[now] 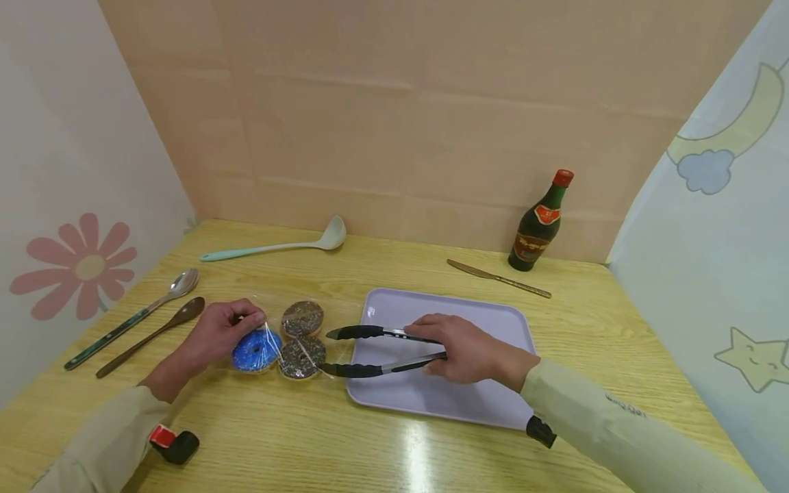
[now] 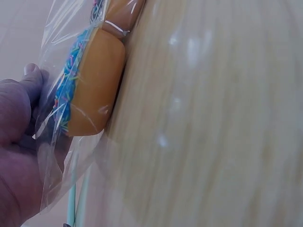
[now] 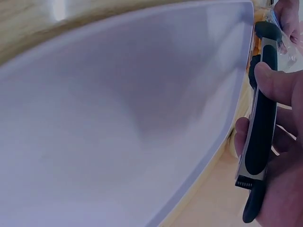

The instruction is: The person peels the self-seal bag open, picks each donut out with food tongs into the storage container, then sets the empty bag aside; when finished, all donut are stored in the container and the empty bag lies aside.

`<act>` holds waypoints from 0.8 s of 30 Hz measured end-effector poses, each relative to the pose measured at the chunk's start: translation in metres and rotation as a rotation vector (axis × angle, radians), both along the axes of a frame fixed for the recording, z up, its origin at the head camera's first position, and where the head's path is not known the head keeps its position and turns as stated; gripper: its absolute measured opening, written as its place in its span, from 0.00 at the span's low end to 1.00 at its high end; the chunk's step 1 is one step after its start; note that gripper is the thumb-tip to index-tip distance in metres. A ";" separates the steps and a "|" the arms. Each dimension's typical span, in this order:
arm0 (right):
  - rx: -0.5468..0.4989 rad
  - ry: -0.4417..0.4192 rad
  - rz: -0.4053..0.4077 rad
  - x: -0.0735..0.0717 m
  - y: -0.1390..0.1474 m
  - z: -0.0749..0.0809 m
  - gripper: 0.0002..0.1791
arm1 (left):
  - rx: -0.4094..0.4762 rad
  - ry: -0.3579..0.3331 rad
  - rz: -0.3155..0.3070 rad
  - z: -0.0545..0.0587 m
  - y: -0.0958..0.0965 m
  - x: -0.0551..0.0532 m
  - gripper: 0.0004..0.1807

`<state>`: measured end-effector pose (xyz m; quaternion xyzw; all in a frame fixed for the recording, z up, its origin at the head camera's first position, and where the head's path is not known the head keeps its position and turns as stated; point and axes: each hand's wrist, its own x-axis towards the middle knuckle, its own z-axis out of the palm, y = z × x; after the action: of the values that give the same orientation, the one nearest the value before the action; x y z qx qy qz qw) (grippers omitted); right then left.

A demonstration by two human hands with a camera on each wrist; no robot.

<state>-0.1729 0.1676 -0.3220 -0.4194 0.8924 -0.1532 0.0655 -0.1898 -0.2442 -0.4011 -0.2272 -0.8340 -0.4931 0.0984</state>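
My left hand [image 1: 216, 335] pinches the clear plastic bag [image 2: 49, 184] at its left end. Inside lie a blue-iced doughnut [image 1: 254, 352] with sprinkles and two chocolate-iced doughnuts, one behind [image 1: 303, 318] and one in front [image 1: 302, 359]. In the left wrist view, the blue doughnut [image 2: 97, 85] shows from its side through the film. My right hand [image 1: 465, 349] holds black-and-steel tongs [image 1: 360, 370] above the lilac tray [image 1: 385, 305]. The tongs' arms are spread, their dark tips pointing left at the bag's right part. Whether the tips touch the film I cannot tell.
On the left lie a metal spoon [image 1: 151, 307] with a green handle and a wooden spoon [image 1: 154, 335]. A ladle [image 1: 271, 247] lies along the back. At the back right stand a dark green bottle [image 1: 535, 233] and, before it, a lying golden knife [image 1: 498, 277].
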 end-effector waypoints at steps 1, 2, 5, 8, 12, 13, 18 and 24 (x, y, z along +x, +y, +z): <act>0.002 -0.002 0.005 -0.001 0.000 0.000 0.32 | -0.002 -0.003 0.004 0.000 0.000 0.000 0.07; 0.007 -0.005 0.009 -0.003 -0.001 0.000 0.32 | -0.006 -0.004 0.009 0.000 0.001 0.000 0.07; 0.004 -0.013 0.025 -0.006 -0.001 0.000 0.32 | -0.015 -0.005 0.023 -0.001 0.002 0.001 0.07; -0.001 -0.018 0.044 -0.009 -0.002 0.001 0.31 | -0.021 -0.009 0.032 -0.001 0.002 0.001 0.07; 0.008 -0.024 0.060 -0.012 -0.005 0.003 0.31 | -0.025 -0.016 0.039 0.001 0.003 0.001 0.07; 0.012 -0.026 0.060 -0.012 -0.006 0.003 0.31 | -0.028 -0.016 0.044 0.001 0.004 0.002 0.06; 0.040 -0.027 0.058 -0.013 -0.011 0.004 0.32 | -0.045 -0.029 0.069 0.002 0.007 0.003 0.07; 0.065 -0.044 0.038 -0.013 -0.013 0.002 0.32 | -0.067 -0.031 0.087 0.001 0.008 0.004 0.07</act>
<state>-0.1863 0.1541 -0.3202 -0.4304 0.8871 -0.1320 0.1017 -0.1861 -0.2367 -0.3996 -0.1862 -0.8605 -0.4637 0.0994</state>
